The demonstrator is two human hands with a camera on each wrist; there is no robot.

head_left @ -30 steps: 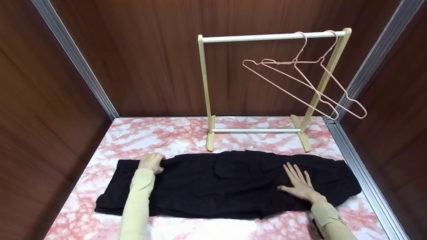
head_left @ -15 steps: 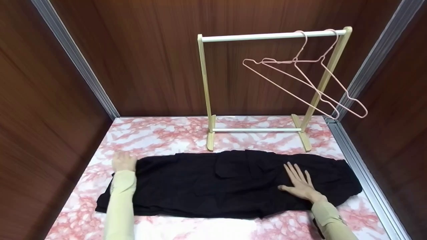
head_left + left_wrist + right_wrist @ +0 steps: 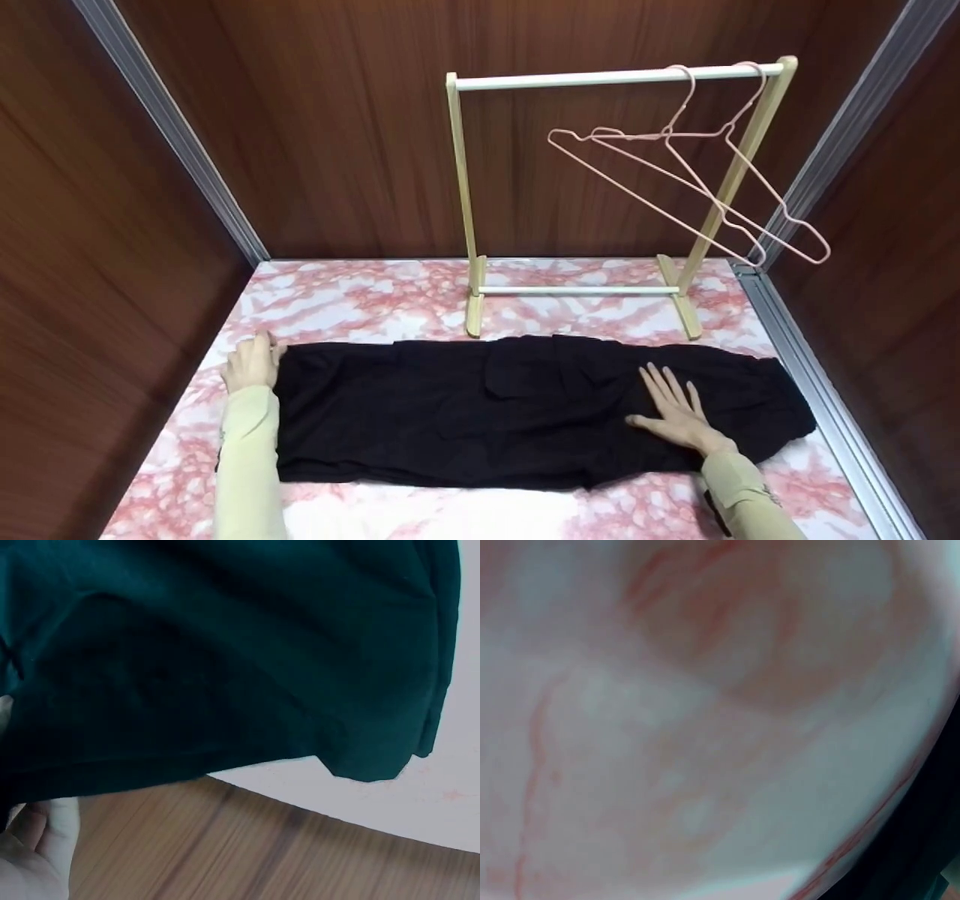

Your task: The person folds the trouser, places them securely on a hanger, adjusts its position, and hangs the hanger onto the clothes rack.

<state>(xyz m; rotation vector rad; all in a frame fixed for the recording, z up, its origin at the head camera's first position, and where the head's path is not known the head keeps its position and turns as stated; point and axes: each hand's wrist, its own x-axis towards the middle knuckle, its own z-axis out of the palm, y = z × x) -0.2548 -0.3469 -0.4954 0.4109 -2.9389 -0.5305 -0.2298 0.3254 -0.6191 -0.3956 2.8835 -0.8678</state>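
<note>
Black trousers [image 3: 450, 420] with a flap pocket lie lengthwise across the table, their gathered waist end to the right. At the far corner of their left end is my left hand [image 3: 253, 364], fingers bent over the cloth's edge. The left wrist view shows dark cloth [image 3: 247, 682] with its edge held between the thumb and fingers of that hand [image 3: 45, 847], partly cut off by the frame. My right hand [image 3: 677, 420] rests flat on the trousers near the waist, fingers spread. My left sleeve hides part of the leg end.
Behind the trousers stands a wooden rack [image 3: 466, 187] with a white rail [image 3: 562, 80]. Two pink hangers [image 3: 622, 176] hang at its right. Brown panels enclose the marbled pink table [image 3: 337, 300]. Mostly tabletop [image 3: 667, 765] fills the right wrist view.
My left hand has slid left along the trousers' far edge to their left end, its sleeve now covering that end. The right hand has stayed in place on the cloth.
</note>
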